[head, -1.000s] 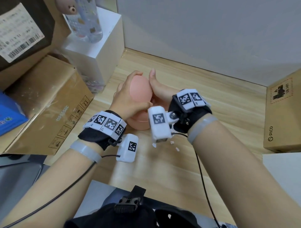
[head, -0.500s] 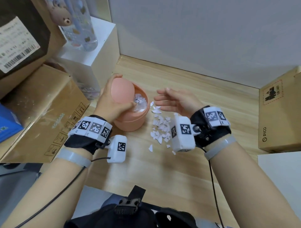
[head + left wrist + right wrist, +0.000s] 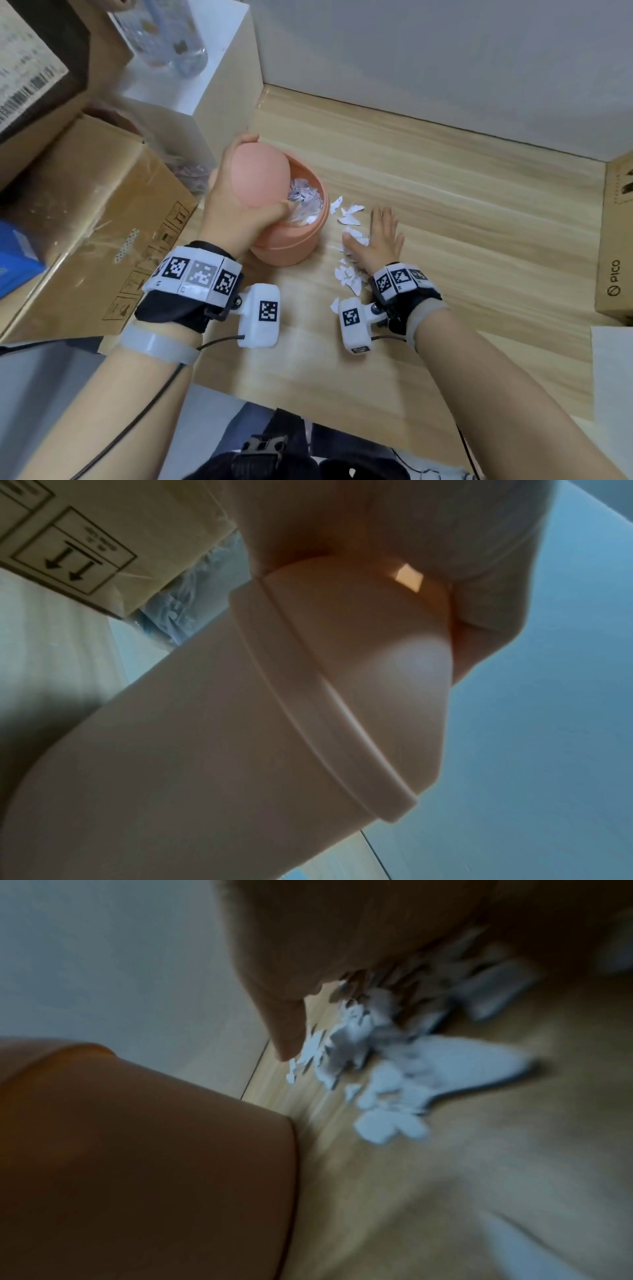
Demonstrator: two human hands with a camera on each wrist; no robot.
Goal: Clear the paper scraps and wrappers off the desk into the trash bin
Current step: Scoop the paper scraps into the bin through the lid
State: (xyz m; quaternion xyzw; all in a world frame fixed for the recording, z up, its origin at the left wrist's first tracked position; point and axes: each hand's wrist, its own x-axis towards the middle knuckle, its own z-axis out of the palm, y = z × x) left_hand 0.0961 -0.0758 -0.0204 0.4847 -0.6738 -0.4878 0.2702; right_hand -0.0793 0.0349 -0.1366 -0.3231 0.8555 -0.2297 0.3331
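paper scraps (image 3: 349,219) | beside trash bin (image 3: 291,246) | under flat right hand (image 3: 376,240)

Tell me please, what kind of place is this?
Probably a desk in an office or storeroom corner: a wooden desk against a plain wall, cardboard boxes stacked beside it, and a small pink trash bin standing on it among paper scraps.

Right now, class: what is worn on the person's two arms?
Each wrist carries a black wrap topped by white blocks with black square codes, a grey strap behind it, and a white camera box trailing a thin black cable. No sleeves show.
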